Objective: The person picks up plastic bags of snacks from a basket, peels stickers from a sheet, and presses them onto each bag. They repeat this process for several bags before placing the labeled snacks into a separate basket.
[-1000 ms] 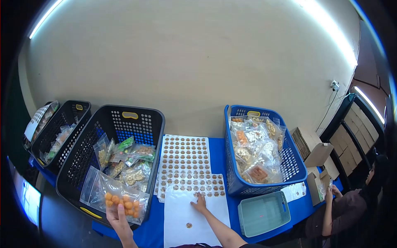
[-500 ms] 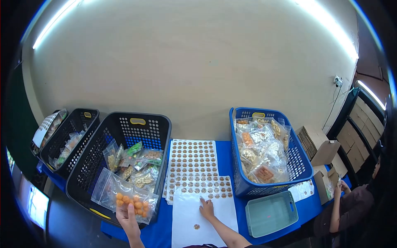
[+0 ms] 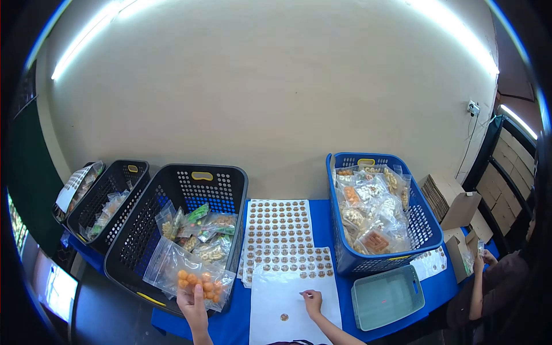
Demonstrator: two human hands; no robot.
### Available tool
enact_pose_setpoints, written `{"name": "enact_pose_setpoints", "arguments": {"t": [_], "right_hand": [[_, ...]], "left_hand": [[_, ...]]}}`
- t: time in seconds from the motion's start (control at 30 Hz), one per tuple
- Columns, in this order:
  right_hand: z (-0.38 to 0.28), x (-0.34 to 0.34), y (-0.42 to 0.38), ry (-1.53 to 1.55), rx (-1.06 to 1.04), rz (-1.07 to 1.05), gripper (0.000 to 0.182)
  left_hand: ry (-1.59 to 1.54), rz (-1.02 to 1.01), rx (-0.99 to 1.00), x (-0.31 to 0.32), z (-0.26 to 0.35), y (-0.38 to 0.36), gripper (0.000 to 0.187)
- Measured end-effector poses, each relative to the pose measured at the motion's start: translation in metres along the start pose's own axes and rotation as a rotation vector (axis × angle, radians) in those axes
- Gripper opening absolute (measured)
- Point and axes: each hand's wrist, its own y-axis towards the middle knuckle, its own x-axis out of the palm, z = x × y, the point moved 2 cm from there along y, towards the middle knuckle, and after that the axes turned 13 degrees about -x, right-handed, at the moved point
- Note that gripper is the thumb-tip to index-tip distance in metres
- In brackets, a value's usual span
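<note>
The left hand is gripping a clear zip bag of orange balls, thumb in front, and is holding it over the near right corner of the large black basket, where other filled bags are lying. The right hand is hovering over or resting lightly on the near sticker sheet, thumb and index finger drawn together in a pinch; whether a sticker is between them is too small to tell. One round sticker is sitting alone near that hand on the bare white part, while rows of others are filling the far end. Anything so small and tacky could be folding, catching on a fingertip or dropping onto the backing if the pinch is slipping. The bag's loose film is creasing, so a sticker pressed there could be wrinkling or lifting at its edge. Because the grip is at the bag's near side, a loosening thumb could be letting the bag slide into the basket. To the right, the blue basket is holding more bags, and the green tray is sitting near it on the worktop, where a wide elbow swing could be nudging it.
</note>
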Motion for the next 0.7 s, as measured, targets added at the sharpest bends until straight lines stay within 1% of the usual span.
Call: {"name": "enact_pose_setpoints", "arguments": {"t": [0.03,0.07,0.1,0.2,0.27,0.3,0.37,0.47,0.57,0.6,0.7], "right_hand": [[-0.006,-0.008,0.003,0.096,0.049,0.063,0.008],[-0.01,-0.016,0.008,0.328,0.221,-0.021,0.01],[-0.031,-0.028,0.015,0.439,0.251,-0.019,0.01],[-0.102,-0.067,0.038,0.753,0.312,-0.003,0.01],[-0.142,-0.089,0.052,0.94,0.316,0.018,0.009],[-0.183,-0.106,0.056,1.032,0.259,0.015,0.008],[-0.247,-0.134,0.054,1.055,0.131,0.004,0.008],[-0.292,-0.154,0.042,0.897,-0.156,-0.067,0.012],[-0.299,-0.152,0.033,0.755,-0.194,-0.199,0.018],[-0.305,-0.148,0.03,0.808,-0.096,-0.218,0.023],[-0.293,-0.136,0.028,0.621,-0.23,-0.134,0.024]], "left_hand": [[-0.053,-0.004,-0.019,0.003,0.0,-0.001,0.031],[-0.106,-0.008,-0.041,0.006,-0.001,-0.003,0.033],[-0.158,-0.012,-0.064,0.01,-0.003,-0.005,0.035],[-0.158,-0.296,-0.196,0.029,-0.033,-0.013,0.035],[-0.13,-0.473,-0.181,0.059,-0.038,-0.021,0.033],[-0.142,-0.574,-0.268,0.071,-0.042,-0.023,0.034],[-0.166,-0.772,-0.442,0.088,-0.046,-0.026,0.036],[-0.088,-0.912,-0.494,0.107,-0.043,-0.036,0.039],[-0.128,-1.008,-0.541,0.115,-0.032,-0.045,0.04],[-0.132,-0.985,-0.527,0.117,-0.027,-0.047,0.038],[-0.086,-0.927,-0.46,0.115,-0.033,-0.051,0.038]]}}
